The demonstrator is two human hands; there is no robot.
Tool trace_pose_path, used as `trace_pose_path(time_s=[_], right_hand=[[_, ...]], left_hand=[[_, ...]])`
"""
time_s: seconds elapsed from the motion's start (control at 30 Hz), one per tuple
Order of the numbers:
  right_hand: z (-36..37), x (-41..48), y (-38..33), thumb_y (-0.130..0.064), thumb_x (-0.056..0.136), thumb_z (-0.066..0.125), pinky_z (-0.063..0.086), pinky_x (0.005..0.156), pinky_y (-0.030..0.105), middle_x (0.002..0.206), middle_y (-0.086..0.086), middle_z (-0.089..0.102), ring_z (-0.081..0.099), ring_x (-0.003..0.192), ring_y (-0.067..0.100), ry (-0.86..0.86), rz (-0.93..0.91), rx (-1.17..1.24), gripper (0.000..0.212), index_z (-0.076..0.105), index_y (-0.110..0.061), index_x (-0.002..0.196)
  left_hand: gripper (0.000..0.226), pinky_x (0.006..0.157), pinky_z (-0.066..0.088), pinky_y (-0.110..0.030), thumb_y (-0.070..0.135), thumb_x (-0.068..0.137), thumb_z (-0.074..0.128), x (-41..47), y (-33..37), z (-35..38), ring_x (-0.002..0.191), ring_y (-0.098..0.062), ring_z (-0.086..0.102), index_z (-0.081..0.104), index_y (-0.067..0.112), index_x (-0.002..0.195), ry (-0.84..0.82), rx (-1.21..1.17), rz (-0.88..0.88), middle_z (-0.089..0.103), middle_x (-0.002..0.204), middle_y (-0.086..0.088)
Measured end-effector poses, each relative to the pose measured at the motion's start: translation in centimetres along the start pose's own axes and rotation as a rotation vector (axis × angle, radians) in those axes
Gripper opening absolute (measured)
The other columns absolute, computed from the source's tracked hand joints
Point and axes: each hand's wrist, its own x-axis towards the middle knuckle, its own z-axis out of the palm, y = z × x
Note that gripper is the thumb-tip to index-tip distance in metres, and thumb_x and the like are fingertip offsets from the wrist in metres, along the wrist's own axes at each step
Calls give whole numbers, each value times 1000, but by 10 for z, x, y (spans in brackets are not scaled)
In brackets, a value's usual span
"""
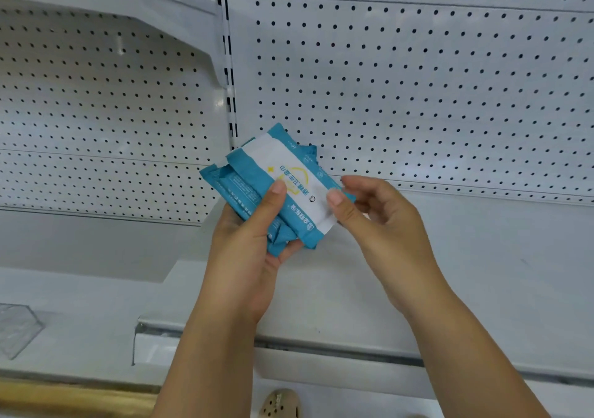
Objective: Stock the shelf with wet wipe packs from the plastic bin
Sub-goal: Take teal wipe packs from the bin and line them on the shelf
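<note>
My left hand (247,241) grips a small stack of teal and white wet wipe packs (254,189) from below, thumb on the top face, held above the white shelf (482,273). The top pack (289,167) shows a white panel with blue print. My right hand (379,215) pinches the right edge of that top pack with thumb on the white panel and fingers behind. The packs hang in the air just in front of the pegboard back wall. The plastic bin is out of view.
White perforated back panels (418,80) rise behind the shelf, split by a slotted upright (229,96). A higher shelf (112,0) juts out at upper left. A clear plastic divider (17,327) sits at lower left. A beige shoe (279,404) shows below.
</note>
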Motion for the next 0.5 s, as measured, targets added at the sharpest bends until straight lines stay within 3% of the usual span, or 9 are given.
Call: trace_pose_path(time_s=[0.03,0.17,0.33,0.43,0.5], right_hand=[[0,0,1,-41,79,78,56,86,24,101,-10,76,70,96,7,-37,33,-8,32,72,-26,106],[-1,-3,1,-28,87,77,52,76,15,98,-11,77,70,90,3,-115,10,-16,20,74,-22,105],[-8,1,2,-20,79,84,56,91,32,108,-7,76,69,106,11,-244,64,-62,48,63,-27,122],[-10,1,-1,-32,75,80,59,86,32,109,0,77,72,105,19,-219,139,120,55,62,-23,127],[-13,2,-3,-27,81,76,60,81,29,109,3,77,74,103,23,-194,154,158,48,63,-18,126]], left_hand=[[39,83,63,-42,20,96,63,0,0,0,111,-22,73,60,21,135,-23,17,-5,74,124,-1],[48,81,63,-43,29,87,69,-2,0,-1,110,-23,73,61,20,134,-35,125,15,75,122,-1],[46,68,62,-33,27,77,78,-2,3,-5,97,-18,77,68,23,122,39,226,135,79,110,3],[45,67,62,-34,26,76,79,-4,3,-6,95,-19,77,70,24,121,-22,328,101,79,108,3],[40,69,63,-35,26,82,78,-5,0,-5,97,-19,77,70,25,121,-73,366,65,79,109,2]])
